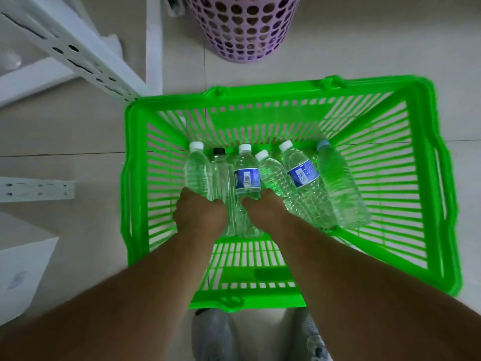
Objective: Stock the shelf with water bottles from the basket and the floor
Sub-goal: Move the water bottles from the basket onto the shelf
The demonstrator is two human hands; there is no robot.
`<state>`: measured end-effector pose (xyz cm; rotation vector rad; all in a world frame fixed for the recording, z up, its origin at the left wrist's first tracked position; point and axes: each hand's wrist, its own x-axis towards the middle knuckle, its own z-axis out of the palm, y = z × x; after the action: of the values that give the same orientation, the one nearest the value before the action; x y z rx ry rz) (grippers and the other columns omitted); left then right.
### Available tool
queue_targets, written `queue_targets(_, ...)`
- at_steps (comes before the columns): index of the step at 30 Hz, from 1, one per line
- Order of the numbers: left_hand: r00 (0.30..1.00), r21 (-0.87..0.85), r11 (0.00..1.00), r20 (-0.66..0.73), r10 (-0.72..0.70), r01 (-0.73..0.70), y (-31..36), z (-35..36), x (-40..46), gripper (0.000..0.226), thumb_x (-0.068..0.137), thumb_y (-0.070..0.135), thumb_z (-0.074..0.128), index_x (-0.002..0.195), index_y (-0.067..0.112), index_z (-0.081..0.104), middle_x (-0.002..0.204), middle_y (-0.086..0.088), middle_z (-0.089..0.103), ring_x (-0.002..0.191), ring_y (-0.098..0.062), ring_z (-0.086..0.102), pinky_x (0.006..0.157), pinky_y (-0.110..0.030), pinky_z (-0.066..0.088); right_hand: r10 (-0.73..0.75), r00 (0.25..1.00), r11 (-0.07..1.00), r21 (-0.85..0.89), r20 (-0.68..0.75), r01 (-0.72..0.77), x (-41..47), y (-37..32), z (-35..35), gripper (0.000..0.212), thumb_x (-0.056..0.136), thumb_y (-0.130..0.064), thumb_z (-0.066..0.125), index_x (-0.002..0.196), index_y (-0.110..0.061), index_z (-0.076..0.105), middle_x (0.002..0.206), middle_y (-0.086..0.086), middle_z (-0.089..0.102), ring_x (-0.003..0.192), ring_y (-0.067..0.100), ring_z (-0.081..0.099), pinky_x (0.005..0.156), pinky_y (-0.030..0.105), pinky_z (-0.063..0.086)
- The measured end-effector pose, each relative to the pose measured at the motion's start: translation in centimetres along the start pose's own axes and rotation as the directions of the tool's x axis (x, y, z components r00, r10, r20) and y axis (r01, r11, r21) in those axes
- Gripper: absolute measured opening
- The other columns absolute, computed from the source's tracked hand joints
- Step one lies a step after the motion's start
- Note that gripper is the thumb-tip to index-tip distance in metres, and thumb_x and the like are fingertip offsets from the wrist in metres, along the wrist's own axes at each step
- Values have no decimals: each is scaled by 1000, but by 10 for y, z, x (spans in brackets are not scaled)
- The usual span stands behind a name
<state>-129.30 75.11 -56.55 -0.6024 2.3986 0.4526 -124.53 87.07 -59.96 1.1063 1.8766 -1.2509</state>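
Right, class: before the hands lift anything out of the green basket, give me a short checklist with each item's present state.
1. Bottles in the green basket: six lying side by side, ok.
2. Caps on: all six show caps, ok.
3. Left hand on the leftmost white-capped bottle: grip closure cannot tell.
4. Right hand on the labelled bottle: grip closure cannot tell.
5. Black-capped bottle between the hands: free, ok.
6. Space on the white shelf frame: cannot tell.
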Motion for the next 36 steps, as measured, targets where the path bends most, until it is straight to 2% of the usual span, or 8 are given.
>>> queue_targets(5, 997, 138, 987, -13, -76, 77, 6, 1, 9, 62, 79, 35, 70, 129, 5, 48, 132, -24, 48, 122, -39, 50, 98, -41, 46, 73, 997, 997, 21, 33, -74, 10, 1, 4, 35, 91, -32, 54, 116, -9, 63, 112, 17, 67, 101, 33, 65, 82, 36, 52)
queue_targets(9, 999, -49, 998, 10, -47, 47, 0, 8, 11, 71, 80, 27, 72, 138, 8, 35, 129, -21, 52, 108, -39, 58, 83, -39, 51, 137, 990, 990, -17, 40, -137, 19, 0, 8, 52, 90, -42, 52, 128, -6, 55, 122, 16, 58, 114, 36, 57, 97, 42, 49)
queue_targets(12, 1000, -143, 989, 15, -24, 26, -4, 11, 16, 74, 84, 26, 73, 139, 9, 27, 126, -20, 56, 96, -39, 62, 71, -36, 49, 157, 987, 986, -52, 22, -156, 22, 0, 12, 66, 83, -61, 48, 131, -15, 54, 123, 16, 55, 109, 34, 58, 99, 43, 49)
queue_targets(16, 1000, -153, 988, -24, 12, -15, -8, 12, 19, 81, 81, 28, 79, 140, 5, 29, 138, -20, 49, 115, -40, 57, 76, -36, 44, 197, 979, 978, -58, -49, -200, 29, 0, 16, 94, 74, -81, 48, 136, -11, 48, 129, 17, 53, 113, 34, 57, 100, 41, 47)
queue_targets(19, 997, -124, 990, -49, 54, -60, -10, 13, 17, 87, 80, 29, 80, 145, 2, 30, 143, -19, 44, 123, -37, 52, 84, -35, 45, 218, 973, 971, 119, -82, -207, 31, -6, 19, 106, 71, -85, 52, 141, -6, 39, 115, 12, 56, 100, 28, 59, 86, 35, 48)
queue_targets(22, 995, -108, 990, -61, 83, -90, -11, 15, 15, 87, 78, 30, 81, 145, 4, 32, 140, -20, 46, 121, -36, 53, 89, -37, 46, 207, 969, 967, 176, -136, -182, 36, -11, 18, 101, 73, -86, 50, 132, -4, 47, 92, 5, 56, 77, 22, 57, 69, 27, 41)
queue_targets(29, 995, -133, 986, -34, 97, -101, -22, 20, 11, 96, 78, 31, 80, 152, 25, 20, 134, -14, 56, 117, -35, 58, 92, -40, 48, 131, 975, 991, 15, -177, -131, 43, -11, 28, 93, 71, -90, 39, 121, -13, 55, 112, 9, 64, 101, 27, 62, 78, 33, 40)
queue_targets(36, 998, -200, 979, -50, 29, -38, -23, 17, 8, 77, 75, 32, 83, 134, 4, 43, 128, -16, 58, 109, -34, 61, 76, -29, 45, 138, 974, 982, 151, -178, -111, 47, -23, 20, 79, 74, -63, 74, 124, -9, 46, 111, 7, 62, 92, 26, 63, 68, 26, 46)
